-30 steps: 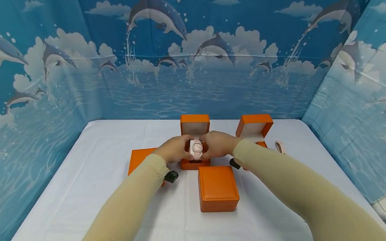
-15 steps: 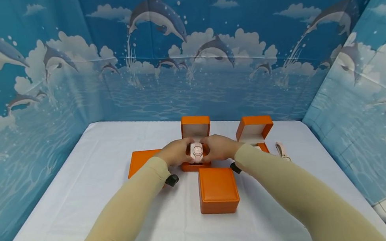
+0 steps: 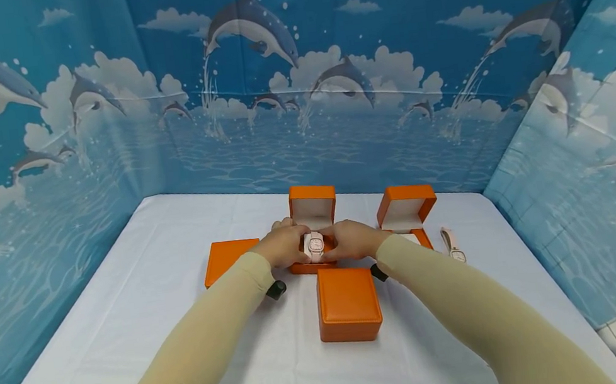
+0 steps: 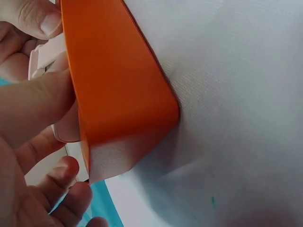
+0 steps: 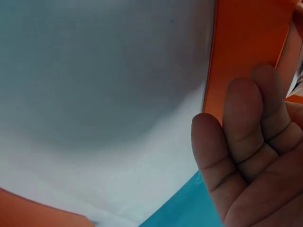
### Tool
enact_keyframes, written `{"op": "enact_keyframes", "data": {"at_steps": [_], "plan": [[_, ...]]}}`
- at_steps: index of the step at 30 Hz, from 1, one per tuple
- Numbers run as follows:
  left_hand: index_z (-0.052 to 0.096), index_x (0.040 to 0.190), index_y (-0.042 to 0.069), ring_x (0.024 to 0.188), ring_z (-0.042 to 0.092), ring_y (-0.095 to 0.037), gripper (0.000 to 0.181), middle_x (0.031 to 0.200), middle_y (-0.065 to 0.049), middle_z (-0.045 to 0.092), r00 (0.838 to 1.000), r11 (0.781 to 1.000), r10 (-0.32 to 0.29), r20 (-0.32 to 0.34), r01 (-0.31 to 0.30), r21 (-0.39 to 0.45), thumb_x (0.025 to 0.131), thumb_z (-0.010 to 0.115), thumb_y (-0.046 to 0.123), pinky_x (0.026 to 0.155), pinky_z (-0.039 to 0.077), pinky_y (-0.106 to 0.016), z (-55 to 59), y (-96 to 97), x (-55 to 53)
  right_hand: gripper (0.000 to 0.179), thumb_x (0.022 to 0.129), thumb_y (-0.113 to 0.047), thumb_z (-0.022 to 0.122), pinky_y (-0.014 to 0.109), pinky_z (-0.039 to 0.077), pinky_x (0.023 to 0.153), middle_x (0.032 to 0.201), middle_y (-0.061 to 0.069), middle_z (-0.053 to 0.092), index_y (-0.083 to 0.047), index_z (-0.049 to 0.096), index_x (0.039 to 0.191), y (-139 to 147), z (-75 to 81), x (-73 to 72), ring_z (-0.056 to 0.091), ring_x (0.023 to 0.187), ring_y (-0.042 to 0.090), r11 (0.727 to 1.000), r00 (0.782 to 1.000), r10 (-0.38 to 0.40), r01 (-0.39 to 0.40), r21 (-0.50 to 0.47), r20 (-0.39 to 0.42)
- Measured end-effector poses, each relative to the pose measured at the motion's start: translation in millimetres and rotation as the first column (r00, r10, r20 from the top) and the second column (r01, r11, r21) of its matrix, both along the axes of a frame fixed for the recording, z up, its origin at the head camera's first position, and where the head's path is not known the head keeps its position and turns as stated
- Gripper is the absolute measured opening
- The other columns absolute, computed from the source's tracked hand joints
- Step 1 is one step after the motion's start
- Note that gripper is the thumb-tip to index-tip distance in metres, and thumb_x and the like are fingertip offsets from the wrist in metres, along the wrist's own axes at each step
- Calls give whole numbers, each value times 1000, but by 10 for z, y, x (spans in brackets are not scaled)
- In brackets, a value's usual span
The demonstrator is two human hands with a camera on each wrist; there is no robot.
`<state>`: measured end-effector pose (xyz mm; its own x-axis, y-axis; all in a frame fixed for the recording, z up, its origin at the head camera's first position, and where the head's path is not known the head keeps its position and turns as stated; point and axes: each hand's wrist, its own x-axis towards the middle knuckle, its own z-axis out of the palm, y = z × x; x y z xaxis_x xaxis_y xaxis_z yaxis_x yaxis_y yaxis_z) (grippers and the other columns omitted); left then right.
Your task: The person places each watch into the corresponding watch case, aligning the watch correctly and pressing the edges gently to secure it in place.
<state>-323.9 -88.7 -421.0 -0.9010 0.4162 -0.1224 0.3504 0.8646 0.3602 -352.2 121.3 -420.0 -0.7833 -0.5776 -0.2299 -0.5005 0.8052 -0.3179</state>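
Note:
In the head view a pale pink watch (image 3: pixel 316 245) with a squarish face is wrapped on a light cushion, at the mouth of an orange box (image 3: pixel 313 268) with its lid up. My left hand (image 3: pixel 282 245) holds the watch and cushion from the left, my right hand (image 3: pixel 353 239) from the right, thumbs toward me. In the left wrist view the left thumb (image 4: pixel 40 97) reaches over the box wall (image 4: pixel 118 80) against the watch. The right wrist view shows the right hand's outer fingers (image 5: pixel 242 113) along the box's side; its thumb and index finger are mostly out of frame.
A closed orange box (image 3: pixel 349 301) stands in front of the open one, and another orange box (image 3: pixel 230 258) lies partly behind my left forearm. To the right are a second open box (image 3: pixel 409 202) and a loose pink-strapped watch (image 3: pixel 454 251). White cloth (image 3: pixel 126 301) covers the table.
The watch on its cushion has gone slightly lower into the open box, both hands moving with it. The right forearm has shifted a little, showing more of the loose watch.

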Motion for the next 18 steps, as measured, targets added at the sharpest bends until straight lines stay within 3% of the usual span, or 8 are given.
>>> {"op": "enact_keyframes", "data": {"at_steps": [7,13,18], "plan": [[57,152,16,127,52,-30,67,145,-12,54,999,1000,-10,50,10,-2,93,83,36,110,50,-43,4,-4,-76,69,93,-48,80,29,48,79,112,-1,74,-16,59,151,4,-49,18,58,87,16,997,999,-50,50,-54,-4],[60,148,10,128,60,-25,64,146,-14,58,998,1000,-3,59,3,2,91,84,29,115,48,-40,73,-16,-116,70,93,-49,79,29,42,70,87,-3,68,-17,59,152,-3,-14,28,53,77,16,995,995,-89,90,-32,34],[68,138,9,116,62,-25,57,138,-14,59,997,999,41,72,-40,-10,88,87,29,109,52,-40,111,24,-81,76,97,-50,74,28,35,61,70,-3,46,-16,47,159,-6,21,33,44,66,16,997,997,-60,57,61,57]]}}
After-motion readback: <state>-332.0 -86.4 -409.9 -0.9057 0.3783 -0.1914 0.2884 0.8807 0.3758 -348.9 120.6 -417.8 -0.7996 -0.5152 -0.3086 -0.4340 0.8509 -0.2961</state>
